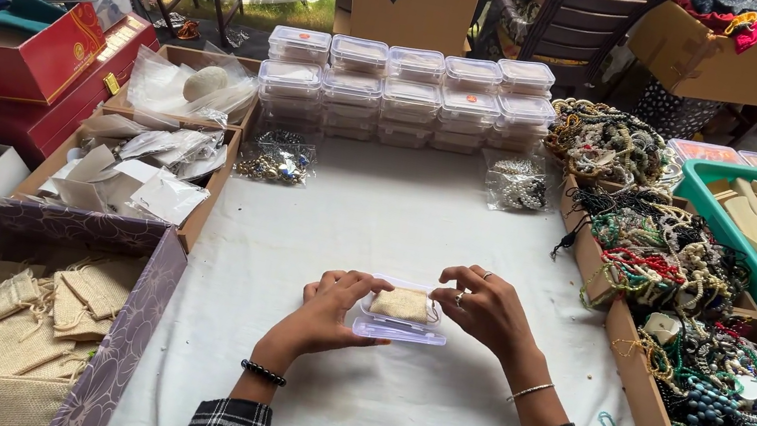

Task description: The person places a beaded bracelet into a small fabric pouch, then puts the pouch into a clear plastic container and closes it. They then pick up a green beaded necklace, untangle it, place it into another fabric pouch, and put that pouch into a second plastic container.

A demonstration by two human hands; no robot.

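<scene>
Head view, box: the small clear plastic box (403, 313) sits at the centre of the white tabletop (400, 206), just ahead of you, with a beige pouch (402, 304) lying inside it.
Head view, left hand: your left hand (330, 309) holds the box from 9 o'clock, its grip narrow, fingertips on the lid's near-left edge.
Head view, right hand: your right hand (488, 307) holds it from 3 o'clock, its grip closed on the lid's right edge and corner.
Handling: you likely have a light, thin-walled, stiff box that flexes under pressure; the smooth plastic may slip, so take it by the short ends, not the lid's middle. The pouch looks soft and will compress.
Head view, surroundings: stacked clear boxes (408, 91) stand at 12 o'clock; trays of bead necklaces (685, 323) run along 3 o'clock; a purple carton of burlap pouches (26, 329) lies at 8 o'clock; trays of plastic bags (146, 176) sit at 10 o'clock.
</scene>
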